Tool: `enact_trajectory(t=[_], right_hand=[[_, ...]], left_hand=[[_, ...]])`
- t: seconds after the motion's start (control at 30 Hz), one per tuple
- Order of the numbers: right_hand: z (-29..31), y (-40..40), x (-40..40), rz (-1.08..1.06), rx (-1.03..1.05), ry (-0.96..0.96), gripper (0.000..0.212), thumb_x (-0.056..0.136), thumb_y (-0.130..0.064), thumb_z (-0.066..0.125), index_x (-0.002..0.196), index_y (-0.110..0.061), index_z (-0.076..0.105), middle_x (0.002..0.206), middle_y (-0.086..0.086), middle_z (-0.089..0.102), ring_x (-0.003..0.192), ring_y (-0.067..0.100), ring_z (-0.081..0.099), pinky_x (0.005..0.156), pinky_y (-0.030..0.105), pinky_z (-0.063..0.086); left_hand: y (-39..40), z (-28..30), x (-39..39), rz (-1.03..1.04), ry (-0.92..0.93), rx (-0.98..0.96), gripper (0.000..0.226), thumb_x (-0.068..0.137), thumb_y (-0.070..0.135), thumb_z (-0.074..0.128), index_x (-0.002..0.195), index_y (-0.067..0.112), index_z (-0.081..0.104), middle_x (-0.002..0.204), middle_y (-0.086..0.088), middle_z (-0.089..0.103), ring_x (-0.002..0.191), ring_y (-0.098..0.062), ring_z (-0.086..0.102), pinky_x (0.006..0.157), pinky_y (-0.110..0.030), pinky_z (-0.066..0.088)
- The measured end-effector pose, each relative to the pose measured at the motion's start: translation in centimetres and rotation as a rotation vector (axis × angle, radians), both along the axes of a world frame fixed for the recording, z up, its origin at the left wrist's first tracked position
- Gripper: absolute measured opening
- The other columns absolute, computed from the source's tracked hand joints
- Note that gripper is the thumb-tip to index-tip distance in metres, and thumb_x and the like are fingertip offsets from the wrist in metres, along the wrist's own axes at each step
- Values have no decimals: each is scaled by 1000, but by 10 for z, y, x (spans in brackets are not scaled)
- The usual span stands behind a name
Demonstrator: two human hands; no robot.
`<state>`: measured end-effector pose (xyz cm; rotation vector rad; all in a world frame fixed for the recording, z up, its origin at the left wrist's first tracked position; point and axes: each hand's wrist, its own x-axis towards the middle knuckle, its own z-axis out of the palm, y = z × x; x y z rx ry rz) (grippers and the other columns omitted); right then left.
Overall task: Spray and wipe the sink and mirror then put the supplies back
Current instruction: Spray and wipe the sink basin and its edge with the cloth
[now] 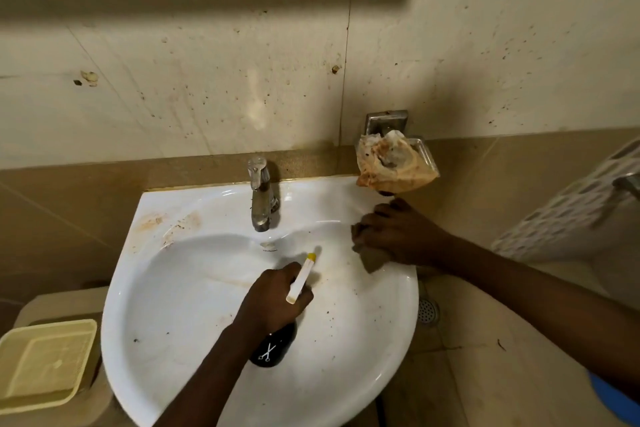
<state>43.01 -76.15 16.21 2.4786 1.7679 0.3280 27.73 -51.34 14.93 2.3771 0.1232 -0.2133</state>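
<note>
White porcelain is being cleaned: the sink is fixed to the tiled wall, with brown stains lying on its back ledge to the left of the tap and dark specks scattered over its right side. A dark spray bottle with a pale nozzle and yellow tip is being held over the basin by the left hand, its grip being wrapped closed round the neck, the nozzle being pointed toward the right rim. A brownish cloth is being pressed flat on that rim under the right hand, whose grip is being kept closed on it. The bottle is judged to be rigid and fairly light, likely slick when wet, so it is best taken at the neck beneath the trigger. The cloth is judged to be soft and limp, and is best bunched in the palm. A crumpled stained rag is sitting in the wall soap dish just above, and a cream tray is resting at lower left. The mirror is not in view.
</note>
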Motion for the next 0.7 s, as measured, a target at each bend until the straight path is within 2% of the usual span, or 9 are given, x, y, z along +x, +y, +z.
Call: enact_trajectory(t=[0.1, 0.23, 0.33, 0.4, 0.47, 0.5, 0.53, 0.6, 0.7], right_hand=[[-2, -11, -12, -146, 75, 19, 35, 88, -38, 41, 106, -23, 66, 106, 5, 66, 91, 30, 62, 75, 44, 48], [-24, 39, -12, -51, 93, -109, 25, 89, -17, 55, 111, -22, 63, 112, 5, 63, 91, 28, 57, 73, 41, 43], [-39, 58, -8, -22, 163, -148, 20, 90, -7, 51, 92, -21, 66, 98, 2, 64, 82, 26, 56, 68, 37, 43], [-42, 46, -16, -2, 65, -136, 16, 81, -7, 61, 73, -21, 60, 82, 0, 59, 72, 26, 53, 62, 36, 42], [-35, 22, -30, -23, -37, -93, 13, 75, -11, 63, 68, -22, 60, 76, -2, 58, 70, 25, 54, 63, 37, 43], [-29, 10, -36, -87, -50, -48, 7, 77, -17, 59, 75, -22, 64, 81, -1, 62, 74, 25, 56, 66, 38, 44], [-23, 1, -42, -177, 12, 7, 14, 81, -26, 54, 86, -23, 67, 90, 0, 65, 80, 26, 59, 69, 41, 46], [-12, -7, -50, -405, 296, 84, 33, 81, -43, 47, 106, -29, 63, 103, 2, 66, 89, 30, 61, 70, 44, 49], [-16, -1, -27, -760, 525, 183, 49, 76, -46, 47, 113, -19, 63, 103, 13, 66, 87, 40, 61, 70, 48, 52]], left_hand=[[-5, 3, -3, 64, -8, -17, 37, 68, 51, 43, 73, 15, 51, 62, -8, 62, 58, -22, 58, 61, -42, 48], [1, 0, -2, 69, -13, 4, 29, 70, 48, 44, 78, 21, 50, 66, -1, 63, 64, -18, 60, 64, -41, 50], [6, -6, -2, 7, -35, 100, 32, 72, 50, 42, 78, 20, 51, 64, 0, 61, 63, -16, 58, 63, -42, 49], [9, -5, -1, -12, -19, 113, 29, 73, 47, 46, 76, 18, 50, 61, -1, 60, 60, -16, 57, 61, -42, 48], [8, -1, -1, -28, 7, 98, 29, 71, 46, 47, 75, 17, 49, 61, -2, 60, 60, -15, 57, 60, -39, 48], [5, 3, -1, -47, 13, 93, 29, 71, 46, 48, 74, 17, 48, 62, -2, 60, 60, -15, 57, 59, -36, 47], [2, 5, -3, -65, 11, 84, 27, 72, 44, 49, 73, 18, 47, 62, -2, 59, 60, -14, 57, 59, -33, 45], [-5, 8, -5, -86, 1, 62, 25, 74, 42, 51, 73, 18, 46, 61, -2, 57, 58, -14, 55, 56, -28, 40], [-10, 7, -3, -125, -1, 67, 24, 73, 42, 51, 74, 18, 47, 60, -1, 55, 57, -14, 53, 54, -25, 37]])
